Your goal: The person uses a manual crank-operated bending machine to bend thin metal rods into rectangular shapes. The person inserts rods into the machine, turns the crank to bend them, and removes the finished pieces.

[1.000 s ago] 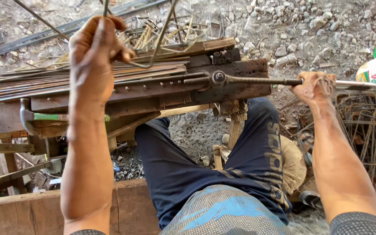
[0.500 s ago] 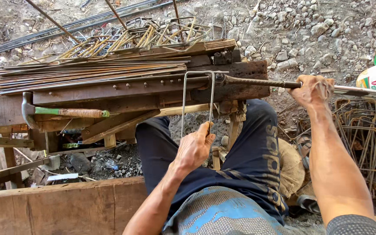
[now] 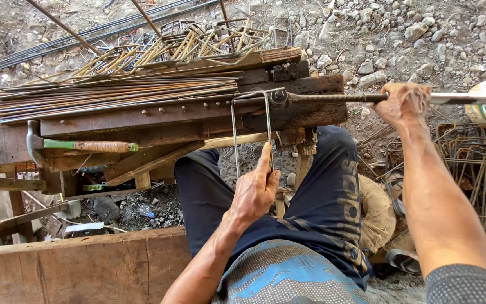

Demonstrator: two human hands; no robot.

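Observation:
My left hand [image 3: 256,190] grips the near ends of a thin steel rod bent into a narrow U shape [image 3: 250,130], which hangs over the front of a dark wooden bending bench [image 3: 198,112]. The U's closed end sits by a pin on the bench top. My right hand [image 3: 401,103] is closed around the long metal bending lever [image 3: 333,97], which runs from that pin out to the right. A bundle of straight rusty rods [image 3: 113,95] lies along the bench top to the left.
A hammer with a green and brown handle [image 3: 80,146] lies on a lower plank at left. Several bent stirrups are piled behind the bench [image 3: 198,45] and at right [image 3: 479,169]. My legs in dark trousers [image 3: 322,202] sit below. Gravel ground surrounds.
My left hand left the rod bundle on the bench top, came down toward me and took hold of the bent rod's ends. My right hand stayed on the lever.

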